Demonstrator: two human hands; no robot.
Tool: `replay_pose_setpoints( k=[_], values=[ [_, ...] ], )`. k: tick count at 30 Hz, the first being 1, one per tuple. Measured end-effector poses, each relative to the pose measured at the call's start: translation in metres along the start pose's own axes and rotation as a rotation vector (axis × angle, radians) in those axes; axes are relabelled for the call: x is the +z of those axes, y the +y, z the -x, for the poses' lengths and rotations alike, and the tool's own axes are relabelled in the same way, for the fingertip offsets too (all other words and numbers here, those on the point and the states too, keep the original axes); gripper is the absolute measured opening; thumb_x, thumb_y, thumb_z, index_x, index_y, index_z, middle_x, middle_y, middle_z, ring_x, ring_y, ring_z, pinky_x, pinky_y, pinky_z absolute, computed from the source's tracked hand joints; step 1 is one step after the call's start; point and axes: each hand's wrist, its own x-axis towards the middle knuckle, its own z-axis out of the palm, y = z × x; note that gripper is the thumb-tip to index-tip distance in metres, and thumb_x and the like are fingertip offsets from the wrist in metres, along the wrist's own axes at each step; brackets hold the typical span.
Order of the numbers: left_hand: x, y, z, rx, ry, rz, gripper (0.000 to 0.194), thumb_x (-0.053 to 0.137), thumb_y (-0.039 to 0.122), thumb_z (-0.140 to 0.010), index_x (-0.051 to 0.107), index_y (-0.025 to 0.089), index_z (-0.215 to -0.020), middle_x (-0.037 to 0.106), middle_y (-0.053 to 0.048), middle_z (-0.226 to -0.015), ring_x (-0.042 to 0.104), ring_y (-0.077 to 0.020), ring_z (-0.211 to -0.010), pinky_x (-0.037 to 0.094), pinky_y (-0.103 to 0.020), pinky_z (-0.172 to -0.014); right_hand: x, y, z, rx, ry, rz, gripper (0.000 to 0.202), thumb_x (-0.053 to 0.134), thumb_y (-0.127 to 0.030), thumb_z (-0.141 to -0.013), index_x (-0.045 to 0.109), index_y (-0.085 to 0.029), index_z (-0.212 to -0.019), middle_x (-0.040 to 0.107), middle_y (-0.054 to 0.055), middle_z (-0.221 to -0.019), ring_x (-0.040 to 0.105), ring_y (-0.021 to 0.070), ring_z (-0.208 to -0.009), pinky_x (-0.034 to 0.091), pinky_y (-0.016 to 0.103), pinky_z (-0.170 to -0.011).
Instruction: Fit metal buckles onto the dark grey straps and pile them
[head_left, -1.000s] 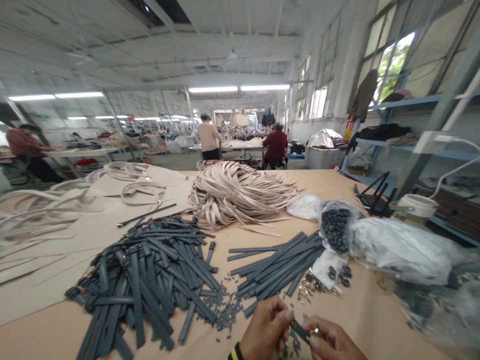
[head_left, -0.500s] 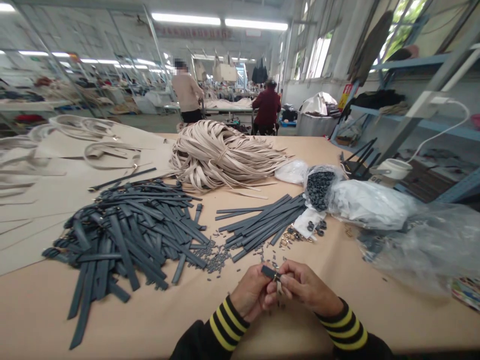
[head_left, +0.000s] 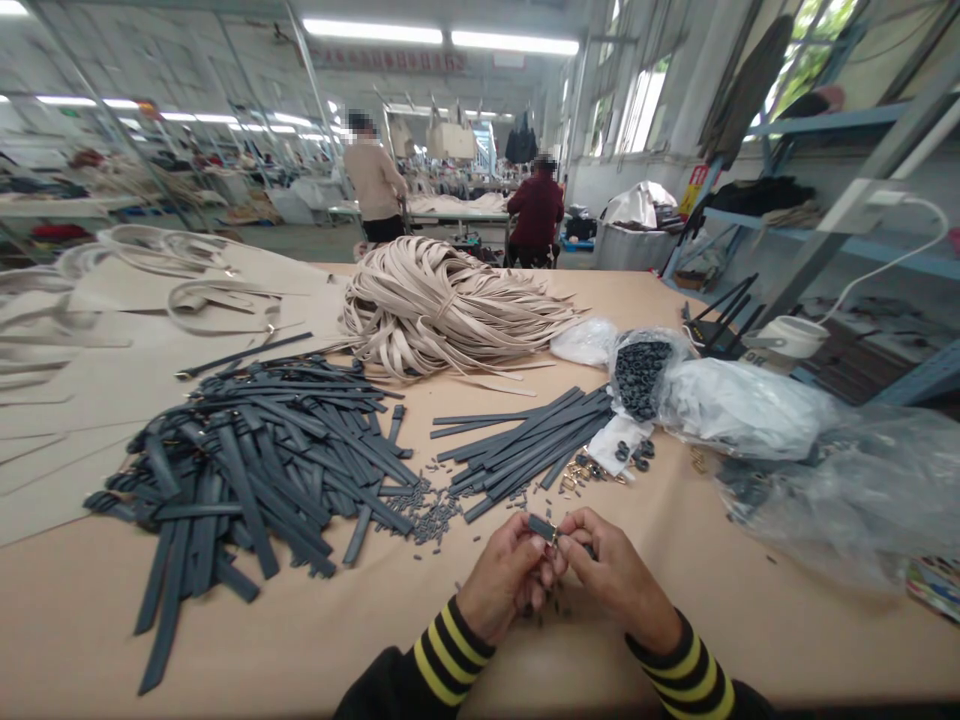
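Note:
Near the front of the table, my left hand and my right hand meet around a dark grey strap with a small gold buckle. Fingers of both hands are closed on it; the left grips the strap, the right pinches at the buckle end. Much of the strap is hidden by the hands. Just beyond lie loose gold buckles, black loops and a fan of flat dark strips. Tiny dark pieces are scattered to the left of these.
A large heap of dark buckled straps covers the left. Behind it sits a tied bundle of beige straps, with beige panels at far left. Plastic bags line the right. Two people work farther back.
Both hands have shifted slightly upward with the strap, and its buckle has turned to show more plainly. The right fingers have moved around the buckle end.

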Motion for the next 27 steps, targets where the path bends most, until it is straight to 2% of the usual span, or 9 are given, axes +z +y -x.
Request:
replay_pose_setpoints(
  k=[3, 8, 12, 16, 21, 27],
  values=[
    [0.001, -0.001, 0.001, 0.039, 0.040, -0.110, 0.030, 0.057, 0.037, -0.073, 0.043, 0.017, -0.090, 0.055, 0.000, -0.068, 0.053, -0.0093, -0.055, 0.038, -0.014, -0.038, -0.001, 0.007, -0.002, 0.012, 0.029, 0.068, 0.014, 0.045, -0.029, -0.082, 0.045, -0.016, -0.077, 0.060, 0.001, -0.062, 0.058, 0.0136, -0.058, 0.044, 0.024, -0.056],
    [-0.001, -0.005, -0.003, 0.090, 0.114, -0.152, 0.028, 0.055, 0.039, -0.074, 0.041, 0.017, -0.083, 0.053, 0.004, -0.055, 0.051, -0.0091, -0.045, 0.039, -0.016, -0.038, 0.004, 0.008, 0.000, 0.021, -0.021, -0.034, 0.017, 0.046, -0.031, -0.082, 0.044, -0.016, -0.073, 0.057, -0.001, -0.057, 0.054, 0.0103, -0.052, 0.039, 0.020, -0.048],
    [-0.002, -0.003, -0.002, 0.043, 0.046, -0.078, 0.027, 0.057, 0.037, -0.073, 0.047, 0.013, -0.077, 0.053, 0.001, -0.061, 0.051, -0.0076, -0.048, 0.037, -0.016, -0.042, 0.003, 0.003, 0.004, 0.039, -0.120, -0.187, 0.021, 0.046, -0.035, -0.083, 0.043, -0.015, -0.076, 0.057, -0.002, -0.058, 0.042, 0.0046, -0.039, 0.031, 0.016, -0.038],
    [-0.001, 0.002, 0.001, -0.047, 0.004, 0.051, 0.029, 0.059, 0.037, -0.072, 0.051, 0.010, -0.078, 0.054, -0.001, -0.062, 0.049, -0.0068, -0.050, 0.036, -0.017, -0.046, 0.000, -0.003, 0.008, 0.007, -0.196, -0.239, 0.018, 0.048, -0.032, -0.082, 0.044, -0.015, -0.080, 0.061, 0.003, -0.074, 0.050, 0.0069, -0.050, 0.038, 0.018, -0.046],
    [-0.002, 0.002, 0.001, -0.050, -0.002, 0.020, 0.028, 0.059, 0.036, -0.072, 0.053, 0.009, -0.078, 0.054, -0.002, -0.061, 0.048, -0.0067, -0.050, 0.033, -0.017, -0.047, 0.003, -0.001, 0.008, 0.016, -0.113, -0.163, 0.015, 0.049, -0.031, -0.082, 0.045, -0.016, -0.079, 0.060, 0.002, -0.071, 0.053, 0.0096, -0.055, 0.043, 0.021, -0.053],
    [-0.006, 0.000, 0.000, 0.062, 0.010, -0.184, 0.029, 0.062, 0.038, -0.068, 0.054, 0.010, -0.074, 0.054, 0.000, -0.058, 0.046, -0.0077, -0.051, 0.032, -0.018, -0.048, 0.005, 0.006, 0.005, 0.061, -0.072, -0.097, 0.020, 0.049, -0.034, -0.081, 0.046, -0.015, -0.075, 0.059, 0.001, -0.065, 0.051, 0.0083, -0.048, 0.041, 0.020, -0.046]
  ],
)
